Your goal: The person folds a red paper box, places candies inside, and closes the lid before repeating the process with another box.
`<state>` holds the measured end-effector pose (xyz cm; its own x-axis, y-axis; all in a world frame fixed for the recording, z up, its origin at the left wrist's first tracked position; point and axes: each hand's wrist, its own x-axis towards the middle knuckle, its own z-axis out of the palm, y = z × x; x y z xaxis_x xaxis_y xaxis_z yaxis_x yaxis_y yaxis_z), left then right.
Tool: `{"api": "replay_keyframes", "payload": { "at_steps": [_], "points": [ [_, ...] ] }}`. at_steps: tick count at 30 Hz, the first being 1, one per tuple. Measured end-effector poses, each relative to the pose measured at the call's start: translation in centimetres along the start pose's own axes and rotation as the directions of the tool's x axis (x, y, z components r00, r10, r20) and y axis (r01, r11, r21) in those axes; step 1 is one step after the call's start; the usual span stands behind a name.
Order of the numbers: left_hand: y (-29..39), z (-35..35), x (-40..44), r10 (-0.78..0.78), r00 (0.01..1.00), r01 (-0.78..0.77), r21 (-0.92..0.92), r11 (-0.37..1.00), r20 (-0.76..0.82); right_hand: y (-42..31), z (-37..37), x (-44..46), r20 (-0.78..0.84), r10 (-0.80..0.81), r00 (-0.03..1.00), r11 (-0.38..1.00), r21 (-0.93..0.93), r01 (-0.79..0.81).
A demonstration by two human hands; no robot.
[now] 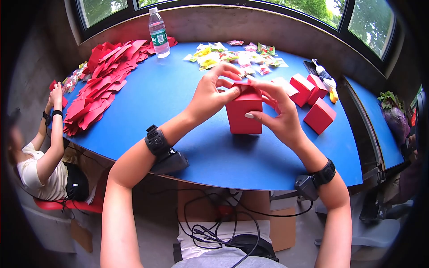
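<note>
A red box (244,117) stands upright on the blue table, in front of me. At its top, my left hand (219,89) has its fingers closed on the box's upper flap. My right hand (275,105) wraps round the right side and top edge, its thumb against the front face and its fingers behind. The fingertips of both hands meet near the top, where a pinkish flap shows. Part of the box's top and its back are hidden by the fingers.
Several red boxes (319,116) sit to the right, near a bottle with a yellow tip (333,95). Wrapped candies (243,58) lie behind. Flat red pieces (100,85) are heaped at left beside a water bottle (159,38). A co-worker (47,156) sits at far left.
</note>
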<state>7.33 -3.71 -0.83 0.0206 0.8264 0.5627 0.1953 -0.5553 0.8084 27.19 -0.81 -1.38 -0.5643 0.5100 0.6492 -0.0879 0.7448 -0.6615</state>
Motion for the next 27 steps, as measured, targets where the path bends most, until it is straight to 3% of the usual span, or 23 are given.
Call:
{"api": "replay_keyframes", "payload": {
  "at_steps": [2,5,10,12,13,17,19,20,23,25,27],
  "points": [
    [-0.3,-0.3,0.2,-0.013,0.998,0.008,0.086,0.996,0.057,-0.5,-0.2,0.2,0.027,-0.047,0.999,0.989,-0.139,0.05],
    [-0.4,-0.2,0.2,0.112,0.993,-0.104,0.158,0.982,-0.042,-0.4,0.0,0.2,0.009,-0.025,1.0,0.998,-0.049,0.026],
    [0.3,-0.5,0.2,0.071,0.984,-0.042,0.172,0.984,-0.165,-0.1,-0.4,0.4,-0.025,-0.019,1.0,1.0,-0.022,0.018],
    [0.5,-0.2,-0.2,0.129,0.972,-0.074,0.265,0.961,-0.198,-0.3,-0.7,0.7,0.139,-0.142,0.98,0.966,-0.198,0.168],
    [0.7,0.0,-0.3,0.148,0.968,-0.09,0.274,0.958,-0.201,-0.7,-0.4,0.6,0.146,-0.123,0.982,0.962,-0.227,0.154],
    [0.2,0.1,-0.4,0.196,0.958,-0.137,0.265,0.954,-0.208,-0.6,0.3,0.4,0.124,-0.112,0.986,0.955,-0.261,0.141],
    [0.8,0.5,-0.5,0.087,0.975,-0.081,0.039,0.996,-0.205,0.0,0.5,0.3,0.146,-0.1,0.984,0.943,-0.302,0.141],
    [0.9,0.5,-0.5,0.085,0.975,-0.079,0.038,0.996,-0.204,0.3,0.6,0.2,0.146,-0.098,0.984,0.943,-0.301,0.138],
    [0.8,0.2,-0.3,0.144,0.987,-0.146,-0.026,0.989,-0.067,0.6,0.7,0.0,0.149,-0.048,0.988,0.978,-0.193,0.077],
    [0.5,-0.3,0.1,0.409,0.907,-0.42,0.146,0.896,0.1,0.5,0.6,-0.1,0.069,-0.072,0.995,0.987,-0.136,0.081],
    [0.8,-0.7,0.1,0.394,0.907,-0.414,0.141,0.899,0.149,0.5,0.5,-0.2,0.056,-0.095,0.994,0.981,-0.163,0.102]
  ]
}}
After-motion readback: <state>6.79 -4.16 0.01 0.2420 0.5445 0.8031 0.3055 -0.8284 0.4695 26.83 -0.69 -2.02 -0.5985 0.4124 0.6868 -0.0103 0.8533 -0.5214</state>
